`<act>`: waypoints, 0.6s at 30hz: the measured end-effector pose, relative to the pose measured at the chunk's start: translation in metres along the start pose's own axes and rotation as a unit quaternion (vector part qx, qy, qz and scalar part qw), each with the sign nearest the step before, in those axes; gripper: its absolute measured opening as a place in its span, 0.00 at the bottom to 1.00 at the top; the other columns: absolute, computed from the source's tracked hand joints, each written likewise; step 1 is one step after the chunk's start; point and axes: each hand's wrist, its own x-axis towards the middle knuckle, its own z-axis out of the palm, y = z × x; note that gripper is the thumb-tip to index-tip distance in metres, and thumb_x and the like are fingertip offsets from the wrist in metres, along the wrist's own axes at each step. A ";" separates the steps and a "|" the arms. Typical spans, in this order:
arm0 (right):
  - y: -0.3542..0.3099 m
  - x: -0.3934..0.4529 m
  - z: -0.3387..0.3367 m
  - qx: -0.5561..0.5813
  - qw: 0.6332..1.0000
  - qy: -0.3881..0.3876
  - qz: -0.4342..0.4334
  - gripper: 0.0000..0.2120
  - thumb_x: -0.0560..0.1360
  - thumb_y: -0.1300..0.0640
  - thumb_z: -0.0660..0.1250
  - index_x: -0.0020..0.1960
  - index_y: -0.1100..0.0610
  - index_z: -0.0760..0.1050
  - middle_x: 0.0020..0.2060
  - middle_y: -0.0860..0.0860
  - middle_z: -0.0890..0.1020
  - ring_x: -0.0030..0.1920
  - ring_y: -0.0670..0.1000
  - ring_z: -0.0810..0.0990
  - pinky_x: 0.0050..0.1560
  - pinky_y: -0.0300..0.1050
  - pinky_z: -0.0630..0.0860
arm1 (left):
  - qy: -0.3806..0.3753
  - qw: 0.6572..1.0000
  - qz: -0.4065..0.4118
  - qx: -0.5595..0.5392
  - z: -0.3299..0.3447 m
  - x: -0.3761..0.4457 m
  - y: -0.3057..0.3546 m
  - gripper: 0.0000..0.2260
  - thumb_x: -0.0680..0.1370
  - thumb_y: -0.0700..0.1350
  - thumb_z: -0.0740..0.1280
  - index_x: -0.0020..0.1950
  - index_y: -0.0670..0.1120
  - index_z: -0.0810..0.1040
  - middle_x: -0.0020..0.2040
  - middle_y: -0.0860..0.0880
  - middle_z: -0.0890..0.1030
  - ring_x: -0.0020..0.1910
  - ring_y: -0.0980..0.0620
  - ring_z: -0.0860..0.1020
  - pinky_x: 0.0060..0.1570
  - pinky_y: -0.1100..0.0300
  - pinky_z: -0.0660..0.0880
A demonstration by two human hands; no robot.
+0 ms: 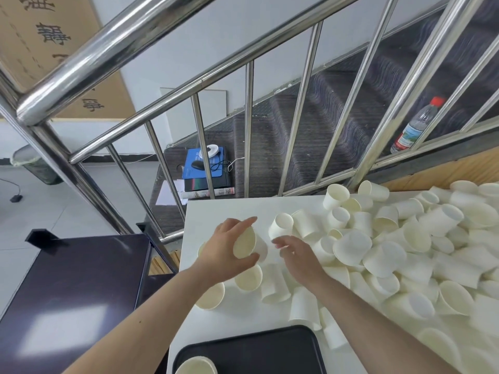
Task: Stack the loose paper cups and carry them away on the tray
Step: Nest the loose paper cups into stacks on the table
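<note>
I hold one paper cup (249, 245) in my left hand (225, 251), fingers wrapped round its wall, its open mouth turned toward me. My right hand (295, 255) is empty, fingers loosely spread, reaching for an upright cup (280, 226) just beyond the fingertips; I cannot tell whether it touches yet.

Progress, as I judge it: early. The black tray (270, 349) sits at the near edge of the white tabletop (216, 211) and carries only one cup or short stack (195, 366) at its near left corner, cut off by the frame, so I cannot count it. The bulk of the work remains: a large heap of loose cups (405, 238) covers the right side of the tabletop, lying on their sides, tilted and overlapping. More loose cups lie between my forearms and next to the tray. Nothing is yet ready to carry.

Surroundings: a steel stair railing (189, 85) runs directly behind the tabletop, with carpeted stairs beyond. A plastic water bottle (414, 125) lies behind the bars, and a blue mouse pad (202, 166) with a mouse rests on a lower step. A dark cabinet top (67, 292) stands to my left.

Obstructions: cups near the tabletop's left edge could roll off. Cups crowd the tray's far right corner.
</note>
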 end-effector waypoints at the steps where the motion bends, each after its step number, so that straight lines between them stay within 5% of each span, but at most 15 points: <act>1: 0.008 -0.005 -0.004 -0.114 0.992 -0.040 -0.039 0.17 0.75 0.57 0.61 0.63 0.50 0.73 0.62 0.46 0.74 0.61 0.47 0.73 0.61 0.42 0.70 | -0.028 0.999 0.009 0.033 -0.001 -0.002 0.001 0.34 0.71 0.53 0.72 0.74 0.62 0.61 0.61 0.56 0.69 0.62 0.57 0.65 0.62 0.60 0.67; 4: 0.026 -0.020 -0.010 -0.329 0.924 -0.179 -0.078 0.32 0.74 0.49 0.64 0.76 0.48 0.59 0.73 0.46 0.60 0.73 0.48 0.58 0.73 0.46 0.59 | -0.103 0.986 0.010 0.130 0.004 -0.007 -0.001 0.36 0.71 0.54 0.71 0.75 0.60 0.58 0.63 0.56 0.69 0.64 0.54 0.64 0.59 0.61 0.67; 7: 0.036 -0.026 -0.006 -0.375 0.904 -0.187 -0.083 0.38 0.71 0.42 0.66 0.77 0.46 0.56 0.75 0.47 0.55 0.75 0.50 0.55 0.73 0.46 0.59 | -0.146 0.974 -0.007 0.175 0.015 -0.010 -0.006 0.37 0.70 0.54 0.71 0.75 0.57 0.59 0.66 0.55 0.68 0.67 0.52 0.63 0.63 0.59 0.65; 13: 0.044 -0.021 0.006 -0.488 0.853 -0.117 -0.142 0.29 0.74 0.46 0.65 0.73 0.50 0.64 0.71 0.51 0.63 0.70 0.55 0.64 0.71 0.51 0.55 | -0.209 0.937 -0.017 0.279 0.037 -0.013 -0.012 0.37 0.70 0.55 0.70 0.75 0.56 0.58 0.70 0.54 0.66 0.69 0.50 0.64 0.63 0.55 0.62; 18: 0.051 -0.021 0.010 -0.489 0.852 -0.096 -0.161 0.18 0.77 0.54 0.60 0.66 0.52 0.71 0.63 0.50 0.71 0.63 0.54 0.70 0.73 0.53 0.49 | -0.229 0.916 -0.033 0.328 0.053 -0.016 -0.013 0.35 0.71 0.53 0.69 0.74 0.54 0.58 0.70 0.51 0.66 0.68 0.47 0.65 0.62 0.54 0.63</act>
